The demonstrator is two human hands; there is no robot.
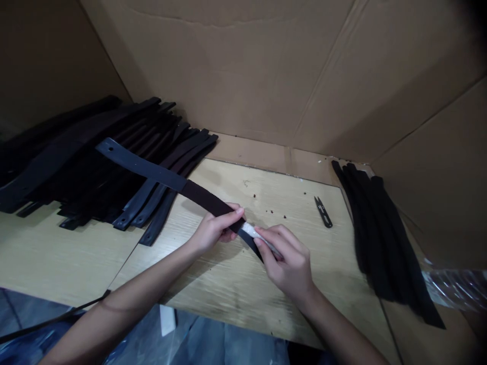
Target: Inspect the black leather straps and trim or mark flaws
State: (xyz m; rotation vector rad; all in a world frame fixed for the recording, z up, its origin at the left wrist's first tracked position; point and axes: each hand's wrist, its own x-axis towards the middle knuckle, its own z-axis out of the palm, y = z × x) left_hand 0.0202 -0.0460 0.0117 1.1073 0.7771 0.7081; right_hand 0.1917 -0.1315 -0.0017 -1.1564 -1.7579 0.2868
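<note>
Over the middle of the table, my left hand [218, 227] is closed round a long dark strap [207, 196]. The strap has a ribbed brown-black middle and a smooth blue-black end with a small hole, reaching up and left. Pinched in my right hand [287, 258] is a slim whitish stick-like piece [249, 230], its tip against the strap just right of my left fingers. Its exact kind I cannot make out. The strap's lower end passes behind my right hand, partly hidden.
A large pile of similar dark straps [125, 152] covers the left of the table [213, 284]. Black thread snips [323, 212] lie to the right, near small dark crumbs. Several black strips [384, 238] rest at the right edge by a clear ridged plastic tube [456, 289]. Cardboard walls [243, 71] enclose the back.
</note>
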